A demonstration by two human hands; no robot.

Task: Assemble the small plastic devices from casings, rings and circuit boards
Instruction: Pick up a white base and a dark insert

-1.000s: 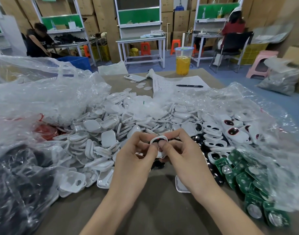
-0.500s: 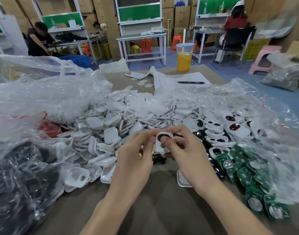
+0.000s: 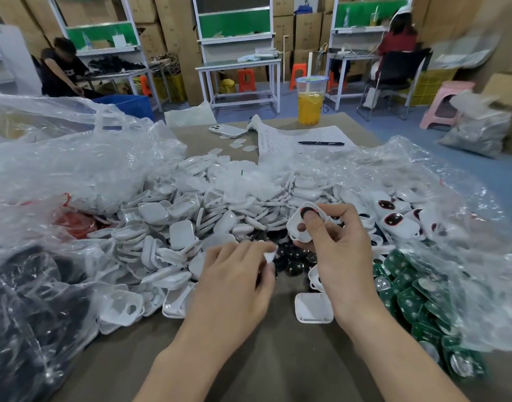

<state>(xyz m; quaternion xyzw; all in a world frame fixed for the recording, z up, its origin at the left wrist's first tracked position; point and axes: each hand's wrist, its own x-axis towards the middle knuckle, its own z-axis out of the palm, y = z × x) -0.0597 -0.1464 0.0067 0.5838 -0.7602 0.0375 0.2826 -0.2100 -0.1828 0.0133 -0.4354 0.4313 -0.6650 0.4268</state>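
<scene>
My right hand (image 3: 340,256) grips a white casing (image 3: 299,230) with a dark ring in its round hole, thumb pressed on the ring. My left hand (image 3: 237,281) is lower, over a small heap of black round parts (image 3: 292,258), with its fingertips pinching a small white piece (image 3: 270,256). A big pile of white casings (image 3: 196,216) spreads across the middle of the table. Green circuit boards (image 3: 417,300) lie at the right, partly under plastic. A single white casing half (image 3: 313,307) lies on the table below my right wrist.
Clear plastic bags (image 3: 60,175) bulge at the left and cover the right side. Assembled casings with dark rings (image 3: 394,220) sit at the right. Behind the pile are a phone (image 3: 227,131), a paper with a pen (image 3: 321,143) and a cup of orange drink (image 3: 310,101).
My hands have parted. The right hand kept the casing and lifted it to the right; the left hand dropped down to the black parts.
</scene>
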